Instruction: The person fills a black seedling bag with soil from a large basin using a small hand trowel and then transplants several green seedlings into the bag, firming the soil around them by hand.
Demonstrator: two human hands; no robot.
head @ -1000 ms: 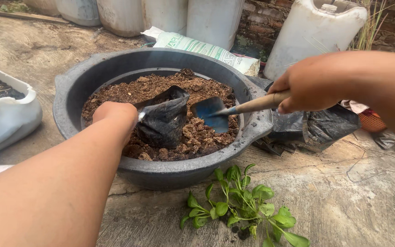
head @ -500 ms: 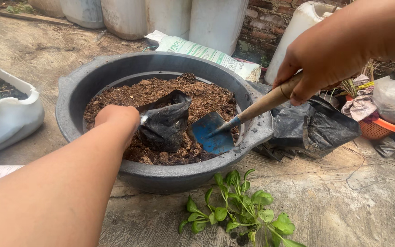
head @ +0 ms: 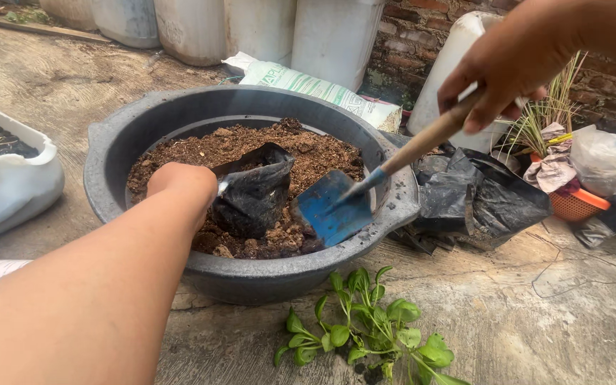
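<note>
Over the near rim of the round grey plastic basin [head: 108, 192], we are closing our left hand [head: 180, 184] around the mouth of a small black plastic planting bag [head: 254, 196], holding it open on the loose brown soil [head: 308, 153]. Our right hand [head: 507, 60] is wrapping its fingers around the wooden handle of a blue-bladed trowel [head: 333, 210], the blade digging into the soil just beside the bag at the basin's near right edge. We are judging the bag only partly filled, as its sides are slumping; its inside is hidden. On the concrete ground [head: 536, 328] before the basin, green leafy seedlings [head: 365, 328] are lying unplanted.
</note>
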